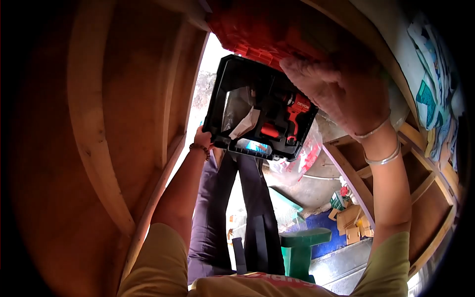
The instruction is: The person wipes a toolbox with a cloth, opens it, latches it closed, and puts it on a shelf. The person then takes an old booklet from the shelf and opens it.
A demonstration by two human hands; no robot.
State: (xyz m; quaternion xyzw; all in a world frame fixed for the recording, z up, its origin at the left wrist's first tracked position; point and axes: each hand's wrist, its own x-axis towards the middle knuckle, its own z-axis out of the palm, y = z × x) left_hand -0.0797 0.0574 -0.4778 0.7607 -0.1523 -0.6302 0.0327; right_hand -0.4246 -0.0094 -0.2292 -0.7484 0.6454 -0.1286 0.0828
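"Currently, where is the black case (pixel 235 69) lying?"

"It is lying open and tilted in front of your legs (pixel 213 213), near the red panel (pixel 267 37). Your left hand (pixel 204 137) is gripping its near left edge, fingers curling around the rim."

"And what is your right hand (pixel 336 89) doing?"

"It is reaching across the far right edge. Its fingers are looking extended; whether they are holding anything, I cannot tell."

"What calls for care?"

"Supporting the rim firmly and levelling slowly: the drill (pixel 298 111), red battery (pixel 270 130) and paper leaflet (pixel 246 123) are lying uncovered, possibly loose."
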